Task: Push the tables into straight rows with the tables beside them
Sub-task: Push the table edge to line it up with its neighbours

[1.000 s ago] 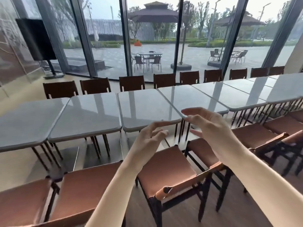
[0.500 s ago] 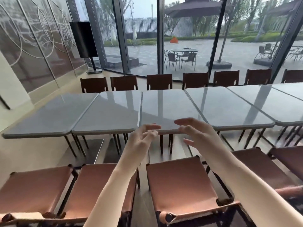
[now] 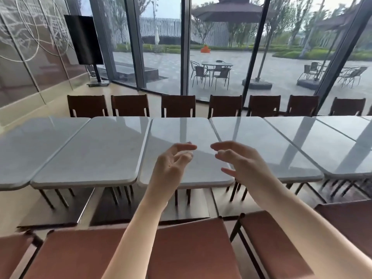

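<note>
A row of several grey, glossy tables runs across the room. The middle table (image 3: 181, 129) lies straight ahead of me, with the left neighbour table (image 3: 100, 150) and the right neighbour table (image 3: 267, 141) close beside it. Its near edge sits slightly nearer to me than the edges of its neighbours. My left hand (image 3: 171, 164) and my right hand (image 3: 239, 160) hover over the near half of the middle table. Both have loosely bent fingers and hold nothing. I cannot tell whether they touch the top.
Brown-seated chairs (image 3: 191, 250) stand right in front of me, between me and the tables. Dark chairs (image 3: 178, 105) line the far side before the glass wall. A black screen on a stand (image 3: 83, 39) is at the back left.
My view has swung left and moved closer, so the middle table now lies centred ahead. Both hands have moved from its near edge forward over the top.
</note>
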